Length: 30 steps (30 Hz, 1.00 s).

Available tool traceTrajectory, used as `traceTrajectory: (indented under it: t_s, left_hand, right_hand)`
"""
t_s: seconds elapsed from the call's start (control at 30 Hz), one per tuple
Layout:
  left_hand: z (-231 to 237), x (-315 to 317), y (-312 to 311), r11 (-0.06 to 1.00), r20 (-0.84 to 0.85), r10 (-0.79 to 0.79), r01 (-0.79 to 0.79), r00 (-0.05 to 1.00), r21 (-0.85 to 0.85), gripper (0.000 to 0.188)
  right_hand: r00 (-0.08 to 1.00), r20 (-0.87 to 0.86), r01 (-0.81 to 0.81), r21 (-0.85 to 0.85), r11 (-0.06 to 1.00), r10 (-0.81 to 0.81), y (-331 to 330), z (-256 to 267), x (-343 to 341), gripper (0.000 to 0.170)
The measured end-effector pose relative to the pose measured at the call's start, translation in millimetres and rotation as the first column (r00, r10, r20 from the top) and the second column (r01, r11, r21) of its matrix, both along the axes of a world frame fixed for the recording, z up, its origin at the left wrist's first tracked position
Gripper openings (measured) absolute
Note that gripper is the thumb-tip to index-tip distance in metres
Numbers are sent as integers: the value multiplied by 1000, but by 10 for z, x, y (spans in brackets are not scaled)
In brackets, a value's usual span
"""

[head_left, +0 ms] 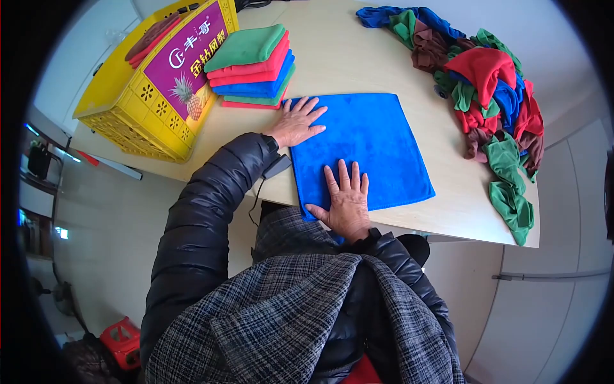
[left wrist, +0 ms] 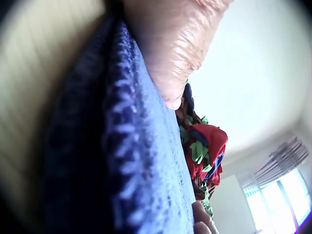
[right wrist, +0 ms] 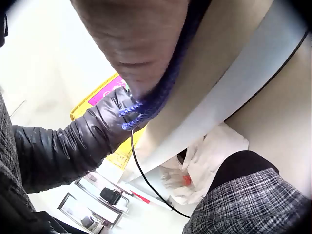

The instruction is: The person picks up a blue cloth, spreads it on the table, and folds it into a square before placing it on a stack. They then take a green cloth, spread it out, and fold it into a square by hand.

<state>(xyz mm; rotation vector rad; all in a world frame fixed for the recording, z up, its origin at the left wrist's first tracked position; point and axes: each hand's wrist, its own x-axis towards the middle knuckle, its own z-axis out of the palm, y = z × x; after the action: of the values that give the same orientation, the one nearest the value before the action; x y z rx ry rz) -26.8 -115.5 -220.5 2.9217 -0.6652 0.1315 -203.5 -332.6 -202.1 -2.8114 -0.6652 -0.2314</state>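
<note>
A blue towel (head_left: 384,141) lies spread flat on the table in front of the person, its front edge near the table's edge. At its far left corner the left hand (head_left: 295,125) rests with fingers spread. Lower down, the right hand (head_left: 348,203) presses palm-down on the near part, fingers straight and thumb out to the left. A stitched blue hem (left wrist: 122,131) runs below the left hand in the left wrist view. From the right wrist, two hem edges (right wrist: 158,97) show one above the other under that hand.
Folded towels (head_left: 252,67) in green, red and blue are stacked left of the blue towel. Beside them stands a yellow crate (head_left: 137,96) with a brown and a red cloth on top. A heap of crumpled cloths (head_left: 492,77) covers the table's right side. A black cable (right wrist: 141,168) hangs off the front edge.
</note>
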Motion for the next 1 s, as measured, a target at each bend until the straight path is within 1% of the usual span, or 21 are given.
traceTrajectory:
  t_s: [0.13,0.17,0.27,0.3,0.33,0.4,0.43,0.5,0.53,0.63,0.67,0.77,0.8,0.9,0.93,1.0]
  left_hand:
    - [63,99,-19,1000,2,-27,27,1000,-2,67]
    - [104,136,-23,999,-5,-32,32,999,13,65]
    - [92,138,-31,998,-37,-46,47,998,33,63]
    - [98,167,-35,998,-41,-53,54,998,35,63]
    - [105,195,-37,998,-46,-59,61,997,36,64]
    - [122,243,-35,997,-50,-71,73,996,33,64]
    - [128,274,-22,997,-66,-54,57,996,50,64]
    - [107,351,-99,996,-103,-25,33,994,78,66]
    - [141,392,-204,997,-104,-34,41,994,67,66]
    - [125,465,-551,979,44,-201,201,979,-10,67]
    - [90,462,-692,979,33,-200,200,979,-22,67]
    - [-37,602,-1054,977,10,-205,204,979,61,68]
    - [-22,679,-1080,976,17,-210,208,978,64,68]
    - [18,864,-1164,982,-65,-178,182,982,55,66]
    - [42,884,-1186,980,-62,-185,188,981,60,66]
    - [122,937,-1198,986,-130,-160,165,978,29,66]
  right_hand:
    - [999,-38,-23,24,999,24,1,72,-62,101]
    - [1000,-21,-19,24,1000,20,0,112,-41,101]
    - [996,-67,-61,-58,996,57,-33,195,-114,93]
    - [997,-64,-56,-60,997,52,-86,190,-104,93]
    - [986,-124,-102,53,993,108,-183,161,-74,88]
    - [947,-224,-166,279,946,232,-414,107,-19,79]
    - [948,-224,-161,272,949,226,-534,110,-9,79]
    - [998,-66,31,135,990,-23,-821,107,-15,70]
    - [990,26,137,76,988,-139,-924,101,-19,66]
    - [990,55,132,9,991,-133,-1075,-4,-42,65]
    - [990,71,122,-16,992,-121,-1105,-45,-61,64]
    - [990,43,134,-14,991,-133,-1110,-59,-85,63]
    - [988,43,147,-1,989,-147,-1097,-42,-46,62]
    - [985,38,168,6,986,-168,-1078,11,-34,61]
    - [985,30,172,6,985,-172,-1079,24,-45,61]
    - [982,31,183,20,983,-184,-1073,42,-25,61]
